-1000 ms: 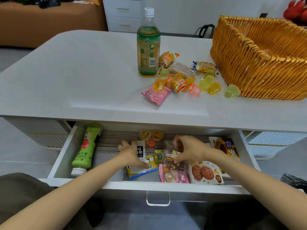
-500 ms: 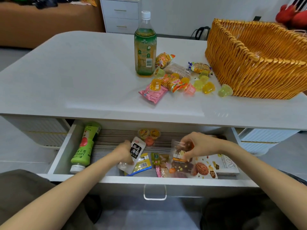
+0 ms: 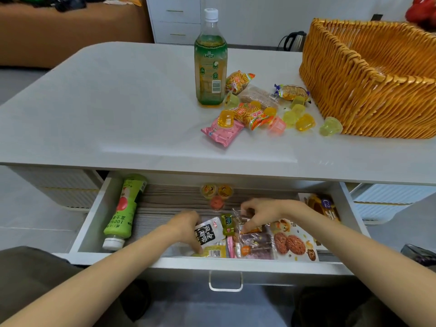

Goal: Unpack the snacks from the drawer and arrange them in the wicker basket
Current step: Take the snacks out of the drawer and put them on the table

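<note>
The white drawer (image 3: 94,220) stands pulled out under the table. Inside it my left hand (image 3: 186,226) grips a white snack packet with black lettering (image 3: 208,233). My right hand (image 3: 262,212) pinches a clear plastic packet of dark snacks (image 3: 256,246). A cookie packet (image 3: 292,241), a small green packet (image 3: 227,221), jelly cups (image 3: 215,192) and a green bottle (image 3: 123,214) lie in the drawer too. The wicker basket (image 3: 368,97) stands at the table's right. Snack packets and jelly cups (image 3: 257,112) lie beside it.
A tall green tea bottle (image 3: 210,64) stands upright on the table (image 3: 94,102) near the snack pile. A box (image 3: 324,206) sits at the drawer's right end. A white cabinet (image 3: 174,20), a kettle (image 3: 295,40) and a brown sofa (image 3: 59,36) lie beyond the table.
My left hand has picked up the white packet and tilted it up. My right hand has closed on the clear packet and shifted it slightly. The camera has drifted.
</note>
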The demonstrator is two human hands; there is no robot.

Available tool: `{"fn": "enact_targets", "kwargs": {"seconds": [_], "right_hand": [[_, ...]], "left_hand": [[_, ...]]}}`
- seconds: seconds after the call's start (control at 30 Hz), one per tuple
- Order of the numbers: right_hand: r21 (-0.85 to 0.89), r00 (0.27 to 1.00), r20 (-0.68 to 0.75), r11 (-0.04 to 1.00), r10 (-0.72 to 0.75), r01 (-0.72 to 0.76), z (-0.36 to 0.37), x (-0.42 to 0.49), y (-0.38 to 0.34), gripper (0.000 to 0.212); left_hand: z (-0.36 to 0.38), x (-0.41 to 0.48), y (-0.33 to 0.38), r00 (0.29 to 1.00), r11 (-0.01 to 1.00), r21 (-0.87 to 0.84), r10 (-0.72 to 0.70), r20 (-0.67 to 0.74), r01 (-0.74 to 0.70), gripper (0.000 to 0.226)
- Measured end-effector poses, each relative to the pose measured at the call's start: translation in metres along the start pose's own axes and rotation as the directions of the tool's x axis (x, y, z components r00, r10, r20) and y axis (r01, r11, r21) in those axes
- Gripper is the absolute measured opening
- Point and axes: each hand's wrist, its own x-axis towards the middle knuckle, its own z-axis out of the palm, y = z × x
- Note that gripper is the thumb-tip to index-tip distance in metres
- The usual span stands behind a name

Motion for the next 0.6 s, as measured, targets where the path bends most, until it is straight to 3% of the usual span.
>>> {"fn": "enact_targets", "kwargs": {"seconds": [0.07,0.23,0.4,0.6], "right_hand": [[0.006,1.0,0.009,1.0,0.0,0.0,0.001,0.005,0.0,0.024],[0.02,1.0,0.011,1.0,0.008,-0.008,0.0,0.009,0.002,0.034],[0.029,0.999,0.02,0.999,-0.04,0.04,-0.001,0.009,0.006,0.026],[0.087,0.997,0.063,0.995,-0.048,0.042,0.004,0.008,-0.008,0.04]], "left_hand": [[-0.003,0.003,-0.002,1.0,1.0,-0.007,-0.005,-0.005,0.005,0.048],[-0.007,0.005,-0.005,0.999,0.999,-0.029,-0.025,0.047,0.027,0.043],[-0.015,-0.003,-0.005,0.999,0.998,-0.046,-0.031,0.031,0.033,0.048],[-0.035,-0.02,-0.012,0.998,0.997,-0.047,-0.067,-0.02,0.066,0.037]]}}
